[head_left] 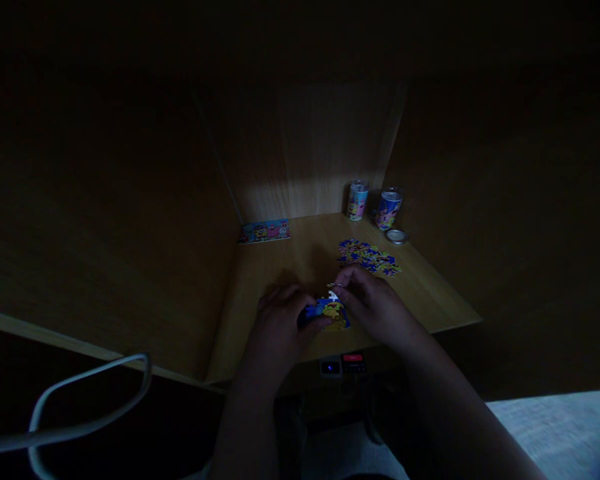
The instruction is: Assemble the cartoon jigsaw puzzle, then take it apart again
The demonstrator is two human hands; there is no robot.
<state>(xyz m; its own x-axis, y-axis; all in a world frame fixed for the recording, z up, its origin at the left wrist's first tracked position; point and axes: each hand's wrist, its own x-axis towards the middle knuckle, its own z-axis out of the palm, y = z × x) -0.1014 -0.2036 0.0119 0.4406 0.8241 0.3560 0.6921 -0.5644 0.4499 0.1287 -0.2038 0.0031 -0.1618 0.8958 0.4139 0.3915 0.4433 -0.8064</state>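
Observation:
A small joined patch of blue and yellow jigsaw pieces [331,313] lies near the front edge of a wooden desk [280,267]. My left hand [281,319] rests on the patch's left side with its fingers curled against it. My right hand [367,300] is at the patch's top right, fingertips pinched on a small puzzle piece [333,289]. A heap of loose puzzle pieces [369,256] lies farther back on the right.
Two cartoon-printed tins [358,199] [389,209] stand at the back right, a round lid [395,235] before them. A printed picture card [264,231] lies at the back left. Wooden walls enclose the desk; the scene is very dark. A chair armrest [90,393] shows lower left.

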